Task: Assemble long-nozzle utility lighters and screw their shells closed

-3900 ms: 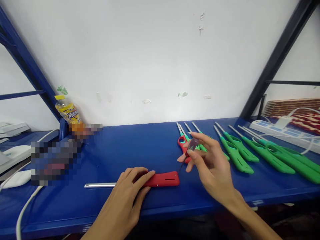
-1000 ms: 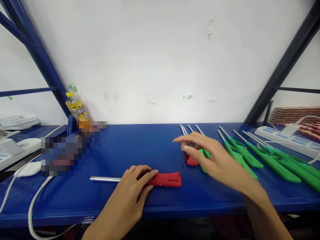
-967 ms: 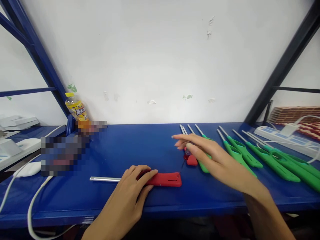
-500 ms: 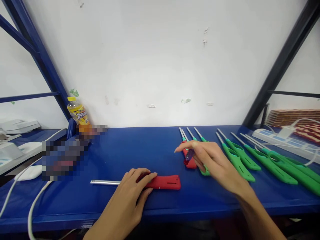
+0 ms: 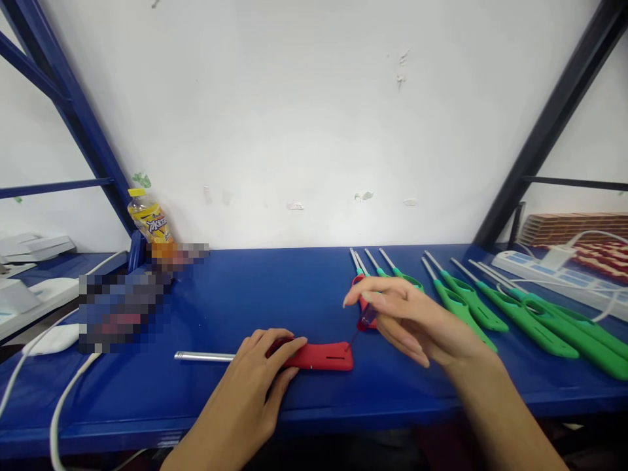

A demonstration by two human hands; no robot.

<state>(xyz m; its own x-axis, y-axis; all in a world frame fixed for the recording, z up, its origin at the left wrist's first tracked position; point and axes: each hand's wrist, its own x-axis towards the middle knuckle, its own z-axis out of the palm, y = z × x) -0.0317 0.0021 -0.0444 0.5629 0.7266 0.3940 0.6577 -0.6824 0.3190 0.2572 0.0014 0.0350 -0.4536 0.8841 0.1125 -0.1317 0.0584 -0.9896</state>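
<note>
A red long-necked lighter (image 5: 326,356) lies on the blue table, its silver tube pointing left. My left hand (image 5: 260,373) is closed round the middle of its body. My right hand (image 5: 407,314) holds a small screwdriver (image 5: 367,316) with a dark translucent handle between thumb and fingers. The thin shaft slants down to the right end of the red lighter. Beyond my right hand, more lighters with red bodies (image 5: 359,281) and green bodies lie partly hidden. Several green lighters (image 5: 534,327) lie farther right.
On the blue table (image 5: 265,288), a yellow-capped bottle (image 5: 152,222) stands at the back left beside a pixelated area. White cables and a white device (image 5: 52,339) lie at the left. A white power strip (image 5: 564,278) is at the right, near blue and black frame posts.
My right hand has turned and its lower fingers have spread, while the screwdriver has tilted and its shaft now shows against the red lighter. My left hand keeps its hold.
</note>
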